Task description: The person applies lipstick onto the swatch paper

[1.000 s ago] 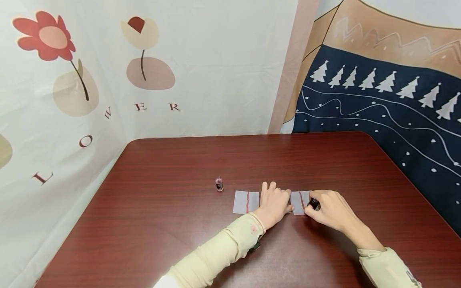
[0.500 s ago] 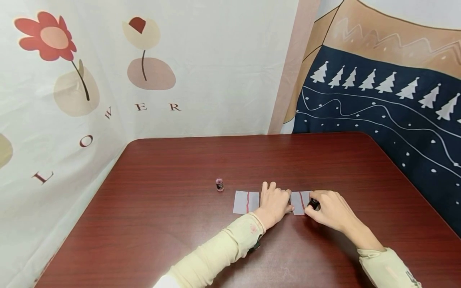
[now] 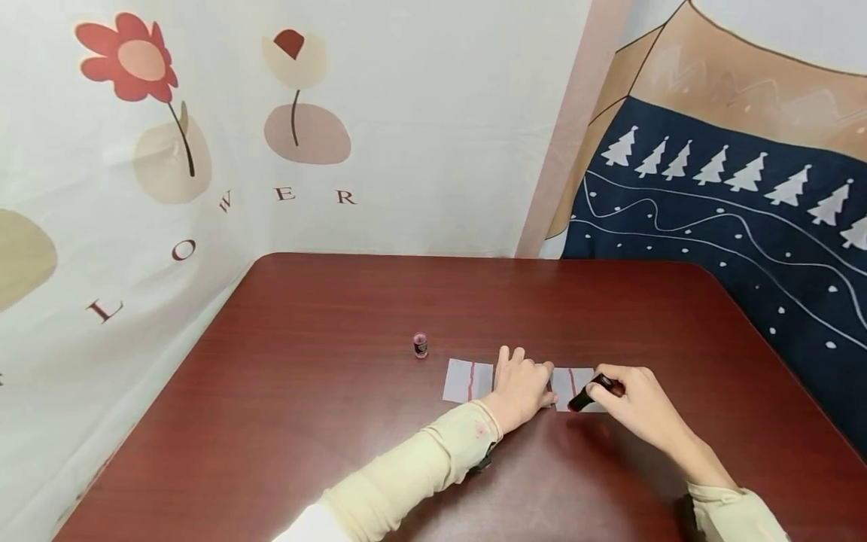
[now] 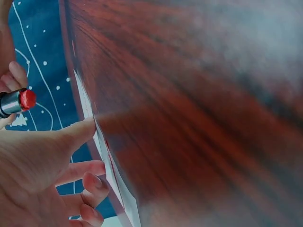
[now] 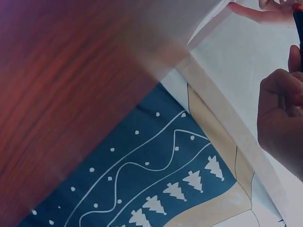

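White paper [image 3: 455, 380] with a wavy red line lies on the table, left of my left hand [image 3: 520, 388]. More paper [image 3: 561, 397] with a red line shows to that hand's right; what lies under the hand is hidden. My left thumb and a finger press at the paper's edge, the other fingers loosely bent in the left wrist view. My right hand [image 3: 640, 403] grips a black lipstick [image 3: 588, 394] tilted over the right-hand paper, its tip pointing down toward the near edge. The red, blunt lipstick end [image 4: 28, 99] is uncapped in the left wrist view.
A small cylinder [image 3: 421, 345] with a pinkish top and dark label stands upright behind the left paper. The dark red wooden table [image 3: 325, 316] meets a white flower-print cloth [image 3: 433, 150] and a navy tree-print cloth [image 3: 677, 203] at the back.
My right hand has tilted the lipstick so more of it shows, its tip now pointing toward the near edge of the paper. The head view has shifted slightly. My left hand stays on the paper.
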Demonstrator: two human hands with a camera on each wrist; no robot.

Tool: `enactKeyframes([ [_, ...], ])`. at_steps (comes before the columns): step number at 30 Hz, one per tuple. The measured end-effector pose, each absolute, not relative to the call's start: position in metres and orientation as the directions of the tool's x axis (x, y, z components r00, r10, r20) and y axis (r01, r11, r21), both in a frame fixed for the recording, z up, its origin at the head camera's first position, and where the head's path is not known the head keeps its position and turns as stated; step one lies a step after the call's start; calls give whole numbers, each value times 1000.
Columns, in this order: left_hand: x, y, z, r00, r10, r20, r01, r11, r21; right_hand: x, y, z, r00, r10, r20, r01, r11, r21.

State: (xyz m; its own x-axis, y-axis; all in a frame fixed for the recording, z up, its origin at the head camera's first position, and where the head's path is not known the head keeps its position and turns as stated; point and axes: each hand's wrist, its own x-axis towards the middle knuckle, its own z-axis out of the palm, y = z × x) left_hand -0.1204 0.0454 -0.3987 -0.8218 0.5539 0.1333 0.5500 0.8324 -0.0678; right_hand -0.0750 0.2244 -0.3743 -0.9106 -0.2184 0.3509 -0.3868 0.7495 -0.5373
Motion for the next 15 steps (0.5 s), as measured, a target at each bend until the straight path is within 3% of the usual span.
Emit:
enactKeyframes([
  [9,-118,46,-400,-801,573,170,566,819,-92,-73,230,-372,-915,-181,360,-373,722,-584],
  [15,-123,43,-398,-828,532,180,534,845,-39,-76,232,-363,-951,-125,282,-297,619,-727],
])
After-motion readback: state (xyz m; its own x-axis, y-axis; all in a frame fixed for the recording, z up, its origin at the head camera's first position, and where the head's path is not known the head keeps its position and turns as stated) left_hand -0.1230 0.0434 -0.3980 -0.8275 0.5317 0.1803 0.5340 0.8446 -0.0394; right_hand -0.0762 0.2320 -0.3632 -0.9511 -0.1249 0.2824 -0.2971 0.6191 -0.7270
